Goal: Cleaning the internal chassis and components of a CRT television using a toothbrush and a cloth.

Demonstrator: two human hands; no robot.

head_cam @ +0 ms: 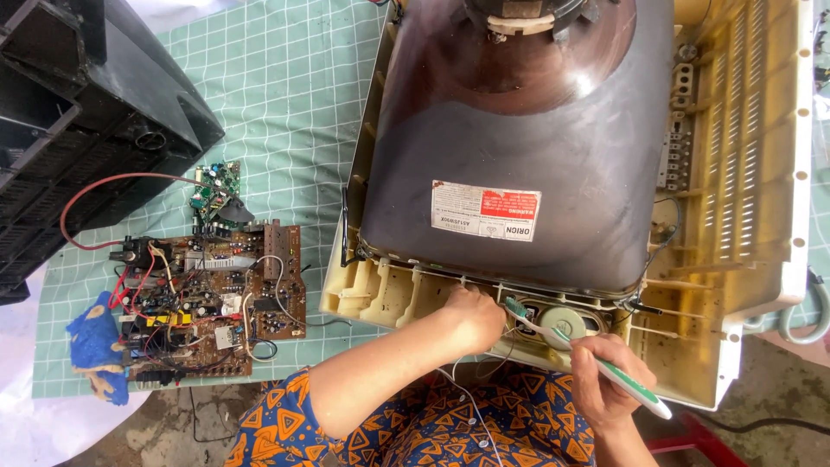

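An old television lies face down with its back off: a dark glass picture tube [519, 138] sits in a yellowed cream plastic front shell [752, 173]. My left hand [474, 313] rests curled on the shell's near edge, just below the tube. My right hand [605, 380] holds a white and green toothbrush [596, 359], whose bristled head [516, 307] touches the frame beside an oval speaker [564, 323]. A thin white wire runs from the shell down toward my lap.
A brown circuit board [207, 298] with red and white wires lies to the left on a green gridded mat [285, 104]. A small green board [216, 186] and the black rear cover [78, 121] lie beyond it. A blue cloth [95, 346] sits at the mat's corner.
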